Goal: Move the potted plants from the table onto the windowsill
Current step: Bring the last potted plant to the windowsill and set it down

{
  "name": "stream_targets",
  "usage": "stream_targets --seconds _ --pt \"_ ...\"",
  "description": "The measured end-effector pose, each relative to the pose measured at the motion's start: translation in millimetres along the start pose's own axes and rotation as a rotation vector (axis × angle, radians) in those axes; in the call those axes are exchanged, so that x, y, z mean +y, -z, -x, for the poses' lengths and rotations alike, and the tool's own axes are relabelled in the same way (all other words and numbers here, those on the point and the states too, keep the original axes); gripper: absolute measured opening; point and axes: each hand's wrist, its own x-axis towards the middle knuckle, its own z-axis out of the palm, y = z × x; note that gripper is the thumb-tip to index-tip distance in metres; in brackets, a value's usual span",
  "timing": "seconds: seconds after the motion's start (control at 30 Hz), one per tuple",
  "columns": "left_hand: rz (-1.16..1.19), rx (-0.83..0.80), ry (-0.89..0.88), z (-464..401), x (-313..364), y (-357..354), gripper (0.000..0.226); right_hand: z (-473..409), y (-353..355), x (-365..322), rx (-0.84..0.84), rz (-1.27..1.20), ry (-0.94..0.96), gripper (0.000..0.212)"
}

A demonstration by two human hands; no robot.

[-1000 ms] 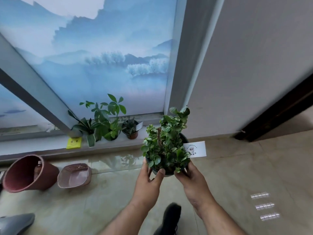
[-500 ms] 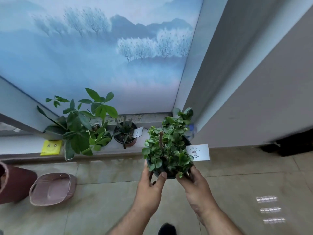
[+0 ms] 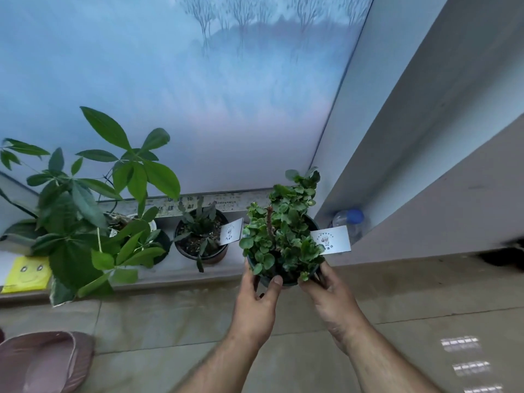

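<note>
Leafy potted plant [image 3: 282,239] gripped from both sides: left hand [image 3: 256,302] wrapped around the near-left wall of its dark pot, thumb laid against the front; right hand [image 3: 330,296] grasping the near-right wall, fingers [image 3: 321,275] tucked under the foliage. Pot carried upright, its near edge over the front edge of the windowsill [image 3: 184,275], just right of the small dark pot [image 3: 201,242] standing there; contact with the ledge not clear. White card [image 3: 331,240] sticking out of the held plant toward the right, printed with a small drawing. Similar white tag [image 3: 231,235] on the small dark pot, pointing toward the held plant. Left of that small pot, a big-leaved plant [image 3: 93,211] in a white pot, leaves spilling over the windowsill's front edge. Farther left along the windowsill, a yellow smiley note [image 3: 27,275] lying flat. Plastic bottle with blue cap [image 3: 350,222] in the windowsill's right corner, behind the held plant's card. Below the windowsill on the tiled floor, at far left, a pinkish basin [image 3: 42,361].
</note>
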Motion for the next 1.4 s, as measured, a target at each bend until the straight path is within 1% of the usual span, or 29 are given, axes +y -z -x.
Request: stream_targets --seconds 0.17,0.3,0.5,0.67,0.77,0.9,1.0,1.07,1.13,1.2,1.33,1.4 --pt "-0.040 0.033 -0.025 -32.1 -23.0 -0.5 0.063 -34.8 -1.3 22.1 0.005 0.028 0.028 0.043" --pt "-0.057 0.039 -0.048 -49.3 -30.0 -4.7 0.065 -50.7 0.2 24.3 0.019 0.034 0.052 0.039" --pt "-0.116 0.051 -0.129 -56.9 -30.9 -1.9 0.079 -61.0 -2.0 24.7 -0.009 0.036 0.095 0.034" --pt "-0.102 0.055 -0.212 -63.9 -34.4 -7.5 0.088 -67.0 -0.7 39.9 0.028 0.009 0.140 0.041" --pt "-0.038 0.033 -0.235 -69.9 -33.0 -8.8 0.080 -77.7 -2.1 42.7 0.040 0.013 0.136 0.038" --pt "-0.080 0.026 -0.240 -74.1 -29.7 -4.9 0.078 -86.8 -1.5 41.2 0.073 0.010 0.135 0.035" --pt "-0.066 0.013 -0.227 -75.5 -27.5 -3.7 0.076 -93.4 2.8 42.0 0.088 -0.030 0.121 0.038" --pt "-0.076 0.024 -0.230 -75.3 -26.3 -3.2 0.070 -98.8 4.0 42.6 0.071 -0.084 0.111 0.037" --pt "-0.092 0.047 -0.238 -76.9 -26.4 -2.1 0.064 -100.3 1.8 41.1 0.037 -0.111 0.097 0.029" --pt "-0.101 0.052 -0.242 -79.3 -28.1 -1.6 0.061 -98.7 -1.1 39.1 0.028 -0.117 0.098 0.029" --pt "-0.123 0.003 -0.235 -80.9 -31.7 1.4 0.059 -98.9 -6.0 45.8 0.081 -0.111 0.131 0.030" --pt "-0.124 -0.006 -0.227 -82.5 -30.9 3.3 0.053 -96.3 -8.7 50.6 0.111 -0.127 0.138 0.034"
